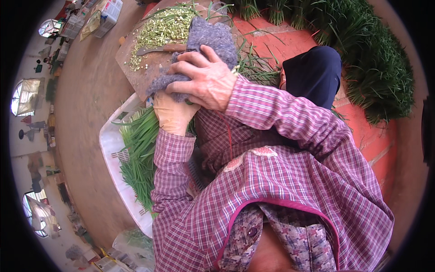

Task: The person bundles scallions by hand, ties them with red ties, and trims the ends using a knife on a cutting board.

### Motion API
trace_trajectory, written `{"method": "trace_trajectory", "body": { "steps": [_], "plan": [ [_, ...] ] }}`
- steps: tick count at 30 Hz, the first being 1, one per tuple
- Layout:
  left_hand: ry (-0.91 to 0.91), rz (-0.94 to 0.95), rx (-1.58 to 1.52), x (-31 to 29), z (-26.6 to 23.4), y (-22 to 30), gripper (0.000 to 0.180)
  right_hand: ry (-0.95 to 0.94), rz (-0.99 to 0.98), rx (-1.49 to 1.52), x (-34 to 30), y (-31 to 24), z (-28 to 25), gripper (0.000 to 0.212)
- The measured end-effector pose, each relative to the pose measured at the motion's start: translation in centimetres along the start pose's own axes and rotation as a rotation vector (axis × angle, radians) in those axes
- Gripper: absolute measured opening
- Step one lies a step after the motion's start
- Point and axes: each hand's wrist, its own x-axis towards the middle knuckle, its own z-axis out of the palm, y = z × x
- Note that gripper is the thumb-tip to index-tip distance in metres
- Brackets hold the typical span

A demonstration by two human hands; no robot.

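A grey, fuzzy knit cloth (213, 38) is bunched over the near edge of a wooden board (129, 56); I cannot tell if it is a glove. My right hand (204, 77), bare, lies across the cloth with bent fingers gripping it. Below it, my left hand (174, 113) wears a thin tan glove and reaches up under the cloth, its fingers hidden. Just beyond the hands, a knife (163, 48) with a wooden handle rests on the board. Beside its blade is a heap of chopped pale green stems (165, 27).
At my left stands a white plastic crate (111, 149) holding long green leaves (138, 158). Tied green bundles (380, 77) line the far right on red sheeting (290, 38). Loose stalks (256, 65) lie right of the board. A white crate (108, 16) stands farther off at upper left.
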Motion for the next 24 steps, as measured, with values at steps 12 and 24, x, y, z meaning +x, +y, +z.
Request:
{"method": "trace_trajectory", "body": {
  "steps": [12, 24],
  "plan": [
    [-0.287, -0.28, -0.129, -0.5, -0.3, -1.9, 0.109, 0.112, 0.13, -0.035, -0.5, 6.2, 1.6, 0.043],
    [-0.34, -0.209, 0.191, 0.2, -3.3, 0.8, 0.105, 0.269, 0.397, 0.162, -1.7, 8.6, -6.6, 0.033]
  ]
}}
